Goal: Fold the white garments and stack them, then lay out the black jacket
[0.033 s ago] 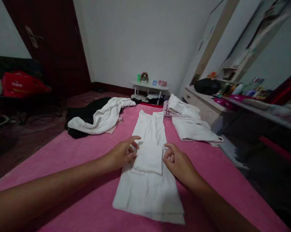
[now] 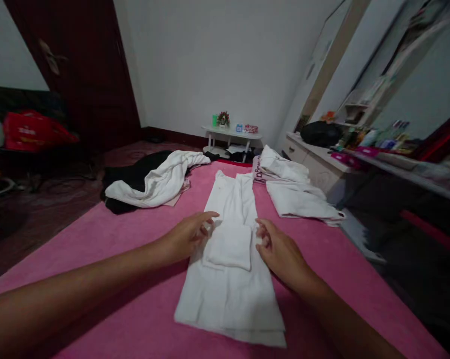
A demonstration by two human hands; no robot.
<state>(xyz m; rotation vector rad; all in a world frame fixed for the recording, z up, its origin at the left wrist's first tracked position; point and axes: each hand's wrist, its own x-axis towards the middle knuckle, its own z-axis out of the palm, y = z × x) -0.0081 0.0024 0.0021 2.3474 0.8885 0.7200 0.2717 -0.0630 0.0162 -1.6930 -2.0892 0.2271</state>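
A white garment (image 2: pixel 228 304), folded into a long strip, lies lengthwise on a pink bed cover (image 2: pixel 142 279). On its middle rests a small square of folded white cloth (image 2: pixel 230 244); whether it belongs to the garment I cannot tell. My left hand (image 2: pixel 189 238) hovers at the square's left side, index finger stretched out over the garment and the other fingers loosely bent. On the opposite side is my right hand (image 2: pixel 279 249), its fingers slightly curled and apart near the garment's right edge. Neither hand holds anything.
Black clothing (image 2: pixel 129 174) with a white garment (image 2: pixel 161 182) on top is heaped at the left. Folded white clothes (image 2: pixel 296 194) lie at the right edge of the bed. Beyond stand a small white table (image 2: pixel 230 132) and a drawer cabinet (image 2: pixel 315 157).
Both hands have eased slightly outward, away from the folded square. The fingers of my right hand have opened a little. The garment lies in the same place.
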